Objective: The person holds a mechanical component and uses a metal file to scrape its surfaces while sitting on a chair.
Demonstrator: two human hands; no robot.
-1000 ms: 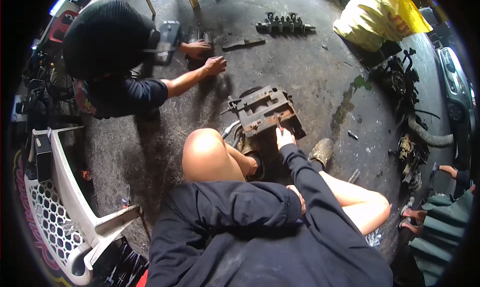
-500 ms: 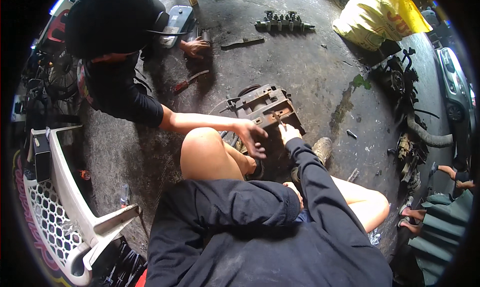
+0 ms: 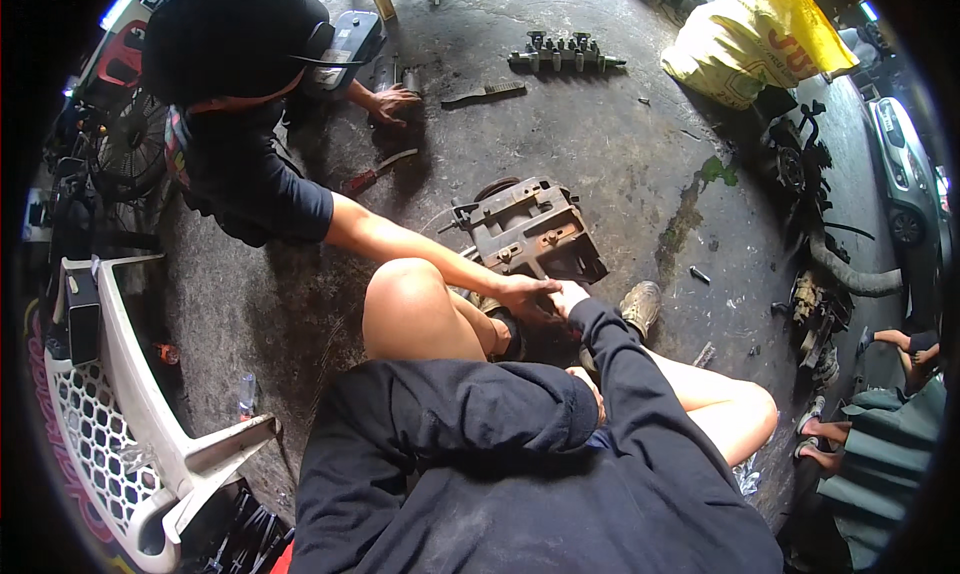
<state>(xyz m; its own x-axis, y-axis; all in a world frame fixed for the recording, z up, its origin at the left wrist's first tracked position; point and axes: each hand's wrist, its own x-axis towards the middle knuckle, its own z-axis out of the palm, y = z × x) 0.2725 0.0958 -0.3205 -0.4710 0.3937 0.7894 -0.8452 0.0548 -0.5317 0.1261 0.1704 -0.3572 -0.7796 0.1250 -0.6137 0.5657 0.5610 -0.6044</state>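
My right hand (image 3: 568,298) is closed at the near edge of a rusty metal assembly (image 3: 530,232), right against a co-worker's hand (image 3: 526,291). What lies between the two hands is mostly hidden; a thin metal piece seems to stick out above them. The assembly rests on the floor, with slots, bolts and a round pulley-like part on its far side. My left forearm crosses my lap, and only a sliver of my left hand (image 3: 588,382) shows past the sleeve, its fingers hidden.
The co-worker's other hand (image 3: 395,104) leans on the floor near a red-handled tool (image 3: 378,172). Farther off lie a wire brush (image 3: 484,95) and a metal rail with several fittings (image 3: 566,54). A bolt (image 3: 699,274) lies right. A white grille (image 3: 130,394) stands left, a yellow sack (image 3: 740,49) far right.
My right hand has drawn back toward me from the assembly with the thin tool. The co-worker's open hand has moved right and now meets mine.
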